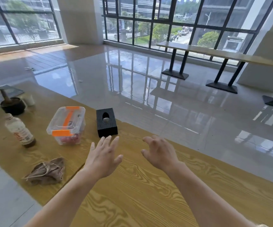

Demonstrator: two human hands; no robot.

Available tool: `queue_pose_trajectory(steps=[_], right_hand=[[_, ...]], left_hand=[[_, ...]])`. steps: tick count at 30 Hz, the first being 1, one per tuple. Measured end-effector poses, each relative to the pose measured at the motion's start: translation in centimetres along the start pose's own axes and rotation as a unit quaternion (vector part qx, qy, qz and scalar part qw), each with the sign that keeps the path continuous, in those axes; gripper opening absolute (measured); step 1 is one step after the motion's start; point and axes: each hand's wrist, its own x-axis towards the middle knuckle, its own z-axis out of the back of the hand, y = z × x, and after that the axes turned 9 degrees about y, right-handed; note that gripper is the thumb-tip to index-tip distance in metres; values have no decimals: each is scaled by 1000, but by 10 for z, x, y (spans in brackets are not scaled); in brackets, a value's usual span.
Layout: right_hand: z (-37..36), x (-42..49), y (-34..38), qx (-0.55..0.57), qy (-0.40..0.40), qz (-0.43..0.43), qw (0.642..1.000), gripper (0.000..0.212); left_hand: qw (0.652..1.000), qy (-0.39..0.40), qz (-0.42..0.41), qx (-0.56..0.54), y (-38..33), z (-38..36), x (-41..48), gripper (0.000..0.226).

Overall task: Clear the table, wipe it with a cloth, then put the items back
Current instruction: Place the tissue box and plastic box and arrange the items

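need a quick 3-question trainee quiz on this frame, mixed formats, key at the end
1. True or false: the crumpled brown cloth lies on the wooden table, touched by neither the left hand nor the right hand.
2. Which item sits nearest the left hand? A) black tissue box B) mortar with pestle C) bottle
3. Fill in: the clear plastic container has latches and a handle coloured ____.

Key: 1 true, both hands hover open and hold nothing; 2 A; 3 orange.
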Motion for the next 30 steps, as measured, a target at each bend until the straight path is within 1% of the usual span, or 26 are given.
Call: queue_pose_trajectory(steps=[3, 7, 10, 12, 15, 18, 22, 26, 28, 30], right_hand=[[-9, 11, 14, 10, 2, 27, 1000, 45], [-20, 32, 30, 12, 18, 39, 999, 40], [-27, 56, 40, 10, 31, 38, 999, 37], [-39, 90, 54, 12, 36, 30, 999, 39], [-48, 114, 60, 31, 47, 13, 998, 44], [-67, 159, 75, 57, 68, -26, 996, 45], [-86, 216, 81, 102, 84, -81, 988, 43], [-105, 266, 74, 137, 94, -124, 978, 44], [-114, 287, 71, 151, 101, -142, 973, 46], [-122, 306, 69, 159, 104, -154, 970, 43]], left_hand=[[999, 6, 34, 1, 22, -4, -4, 73], [998, 12, 61, 7, 50, -9, 0, 73], [998, 17, 65, -2, 68, -9, 13, 72], [998, 12, 65, -3, 94, -8, 35, 72], [999, -1, 53, 1, 108, -8, 56, 71], [999, 0, 28, -35, 134, -7, 98, 69], [996, 12, 1, -87, 151, -10, 150, 67], [980, 45, 38, -189, 162, -12, 203, 66], [967, 60, 72, -236, 169, -14, 229, 66], [955, 70, 106, -268, 176, -18, 253, 65]])
